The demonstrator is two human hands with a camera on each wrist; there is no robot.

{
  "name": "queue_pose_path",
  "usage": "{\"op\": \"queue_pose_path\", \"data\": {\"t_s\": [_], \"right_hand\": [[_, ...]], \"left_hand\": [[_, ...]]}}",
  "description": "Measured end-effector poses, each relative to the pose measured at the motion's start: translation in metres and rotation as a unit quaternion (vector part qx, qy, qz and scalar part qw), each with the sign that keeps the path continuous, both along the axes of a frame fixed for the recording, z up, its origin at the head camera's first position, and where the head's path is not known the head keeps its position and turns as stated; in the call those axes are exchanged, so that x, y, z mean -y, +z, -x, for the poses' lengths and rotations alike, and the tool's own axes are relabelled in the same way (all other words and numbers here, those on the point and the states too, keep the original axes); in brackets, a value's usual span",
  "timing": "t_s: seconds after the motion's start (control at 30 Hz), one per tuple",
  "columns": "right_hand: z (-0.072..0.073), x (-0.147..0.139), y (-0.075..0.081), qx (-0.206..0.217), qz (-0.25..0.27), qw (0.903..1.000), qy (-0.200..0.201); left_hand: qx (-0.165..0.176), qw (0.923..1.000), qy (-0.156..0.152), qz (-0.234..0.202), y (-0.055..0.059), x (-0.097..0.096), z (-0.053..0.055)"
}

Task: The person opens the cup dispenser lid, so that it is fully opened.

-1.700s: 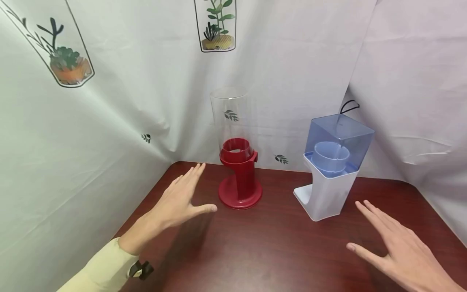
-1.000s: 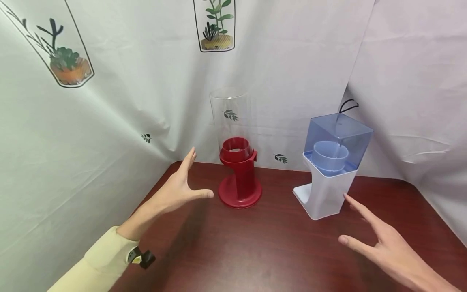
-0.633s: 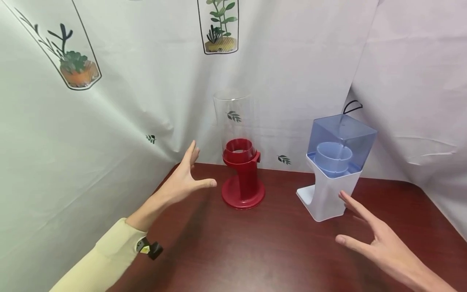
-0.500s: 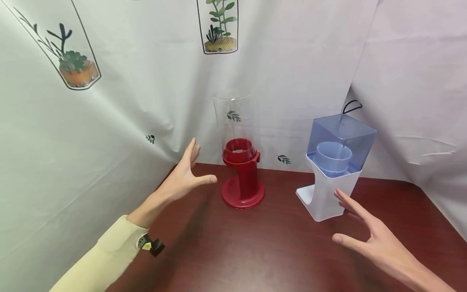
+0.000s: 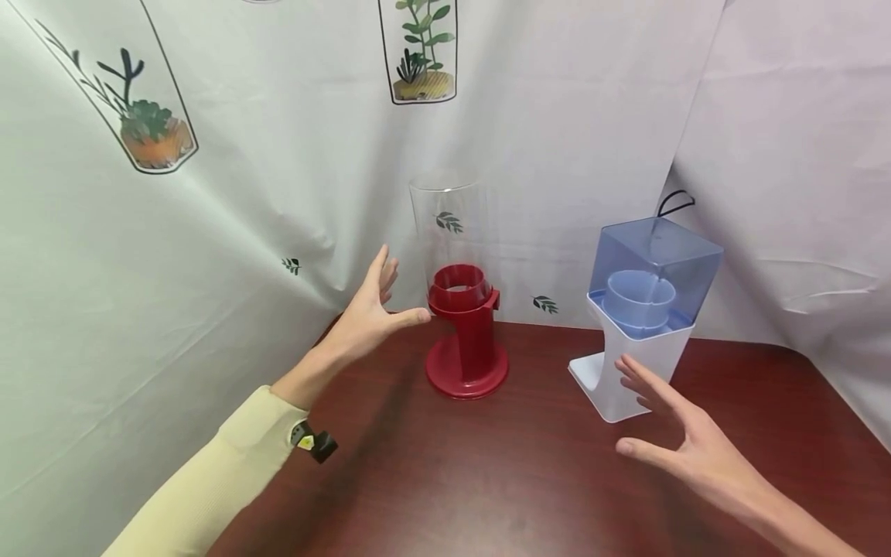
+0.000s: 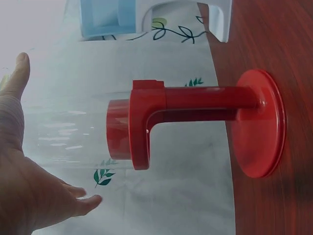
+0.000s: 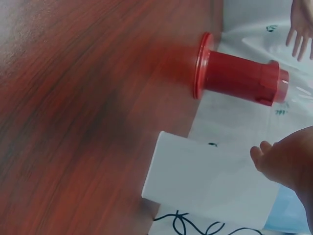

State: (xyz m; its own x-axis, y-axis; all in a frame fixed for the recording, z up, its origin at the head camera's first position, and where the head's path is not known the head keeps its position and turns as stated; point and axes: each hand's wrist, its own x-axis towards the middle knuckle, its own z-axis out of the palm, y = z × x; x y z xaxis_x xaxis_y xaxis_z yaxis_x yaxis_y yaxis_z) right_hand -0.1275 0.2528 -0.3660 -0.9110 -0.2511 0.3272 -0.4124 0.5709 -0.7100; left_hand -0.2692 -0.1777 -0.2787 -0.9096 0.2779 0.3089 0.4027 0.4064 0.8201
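A red stand point(image 5: 476, 344) with a round base carries a tall clear tube point(image 5: 445, 224), upright on the dark red-brown table. My left hand point(image 5: 365, 309) is held up just left of it, thumb spread from the straight fingers. In the left wrist view this hand point(image 6: 34, 191) is beside the clear tube point(image 6: 63, 137), holding nothing. To the right stands a white stand point(image 5: 657, 356) topped by a translucent blue box-shaped cover point(image 5: 682, 241) with a round blue cup-like ring inside. My right hand point(image 5: 696, 445), fingers extended and thumb apart, hovers in front of it and holds nothing.
The table point(image 5: 445, 480) is bounded at the back and sides by a white cloth point(image 5: 557, 139) printed with plants. A black loop point(image 5: 675, 201) shows behind the blue cover. A dark strapped device point(image 5: 316, 441) sits on my left wrist.
My left hand has risen and moved right, closer to the red stand and tube. My right hand has shifted left, from beside the white stand to in front of it. Both stands stay put.
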Motion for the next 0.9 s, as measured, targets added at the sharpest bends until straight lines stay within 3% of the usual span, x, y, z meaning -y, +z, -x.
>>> {"op": "queue_pose_path", "data": {"t_s": [0.4, 0.57, 0.73, 0.8, 0.9], "right_hand": [[0.013, 0.023, -0.011, 0.006, 0.047, 0.9979, 0.045], [0.023, 0.034, -0.017, 0.011, 0.081, 0.9935, 0.079], [0.034, 0.045, -0.017, 0.031, 0.071, 0.9939, 0.079], [0.039, 0.049, -0.015, 0.042, 0.07, 0.9936, 0.078], [0.047, 0.054, -0.011, 0.05, 0.085, 0.9913, 0.088]], "left_hand": [[-0.064, 0.9977, 0.004, -0.025, 0.007, -0.013, 0.025], [-0.071, 0.9972, 0.007, -0.023, 0.013, -0.013, 0.032], [-0.065, 0.9974, 0.004, -0.03, 0.018, -0.015, 0.039], [-0.062, 0.9976, 0.003, -0.031, 0.02, -0.017, 0.041], [-0.062, 0.9976, -0.003, -0.031, 0.031, -0.025, 0.029]]}}
